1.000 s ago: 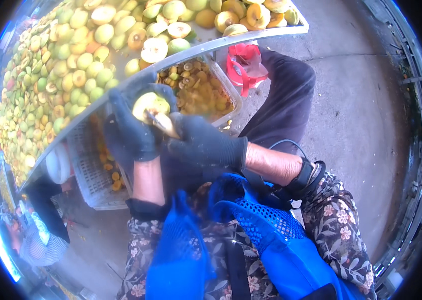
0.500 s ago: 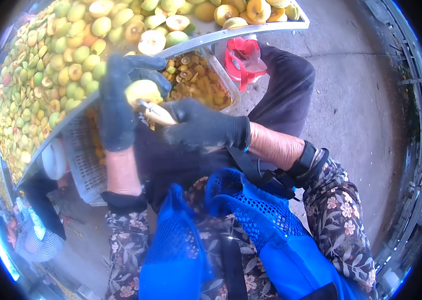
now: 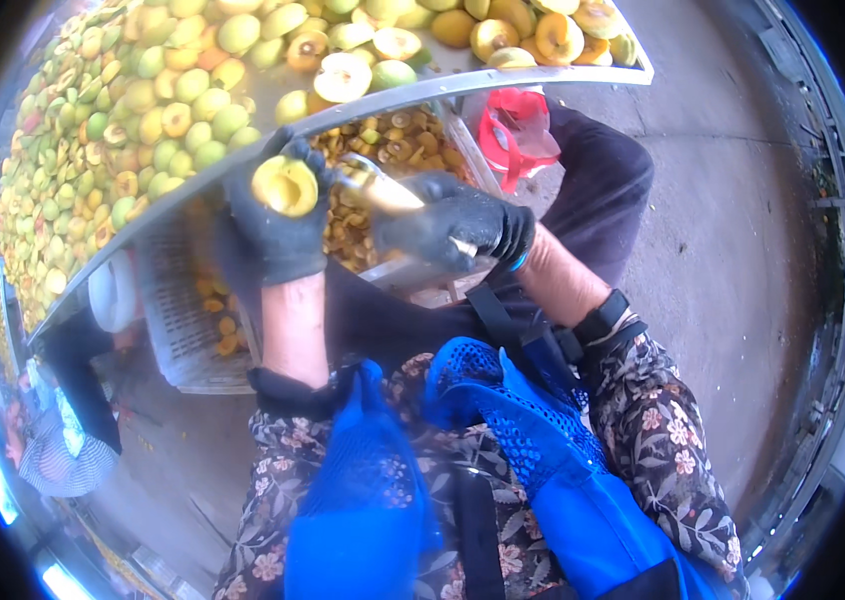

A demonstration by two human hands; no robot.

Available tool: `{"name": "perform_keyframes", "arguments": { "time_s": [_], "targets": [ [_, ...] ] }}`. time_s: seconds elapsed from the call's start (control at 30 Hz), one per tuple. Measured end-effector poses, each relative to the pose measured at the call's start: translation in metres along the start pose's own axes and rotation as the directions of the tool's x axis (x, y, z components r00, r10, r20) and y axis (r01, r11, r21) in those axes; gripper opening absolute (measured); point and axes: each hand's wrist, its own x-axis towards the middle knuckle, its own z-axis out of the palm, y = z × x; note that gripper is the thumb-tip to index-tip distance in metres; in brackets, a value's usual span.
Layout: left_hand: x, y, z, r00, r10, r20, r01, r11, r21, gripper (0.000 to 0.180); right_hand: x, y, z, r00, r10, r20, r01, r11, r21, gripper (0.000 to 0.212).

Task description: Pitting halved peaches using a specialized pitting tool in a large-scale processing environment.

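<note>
My left hand (image 3: 278,220), in a dark glove, is closed around a yellow peach-like fruit half (image 3: 286,187). A round hollow shows in its cut face, which is turned toward me. To its right, my gloved right hand (image 3: 448,222) grips a small tool with a pale handle (image 3: 398,194) and a curved metal tip (image 3: 361,164). That tip is apart from the fruit, above a crate of brown and yellow pits and scraps (image 3: 398,145). The right hand is somewhat blurred.
A metal-rimmed table (image 3: 503,80) heaped with green-yellow fruit (image 3: 178,120), whole and halved, spans the far left. Below it stands a white slatted crate (image 3: 178,325) with some yellow pieces. A red bag (image 3: 515,140) lies beside my leg. Another person (image 3: 73,440) is at the left.
My right hand has drawn the tool away from the fruit, to the right and up. The fruit half has turned, so its hollow now shows. The whole view has shifted slightly.
</note>
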Motion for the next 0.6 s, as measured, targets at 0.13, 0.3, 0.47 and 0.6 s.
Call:
{"name": "perform_keyframes", "arguments": {
  "time_s": [0.13,0.3,0.47,0.6],
  "targets": [
    [0.014,-0.001,-0.086,0.982,0.188,-0.024,-0.188,0.982,0.01,0.02,-0.028,0.05,-0.032,0.935,0.28,-0.218,-0.309,0.339,-0.889,0.023],
    [0.041,0.002,-0.133,0.941,0.291,-0.175,-0.1,0.73,0.676,0.033,-0.037,0.031,-0.023,0.816,0.46,-0.35,-0.573,0.562,-0.596,0.026],
    [0.078,-0.003,-0.018,0.936,0.114,0.333,-0.311,0.711,0.631,0.039,-0.056,0.043,-0.013,0.818,0.45,-0.359,-0.571,0.553,-0.608,0.029],
    [0.096,-0.025,0.026,0.887,-0.182,0.424,-0.163,0.736,0.657,0.039,-0.066,0.028,-0.003,0.816,0.441,-0.373,-0.572,0.525,-0.63,0.03]
  ]
}}
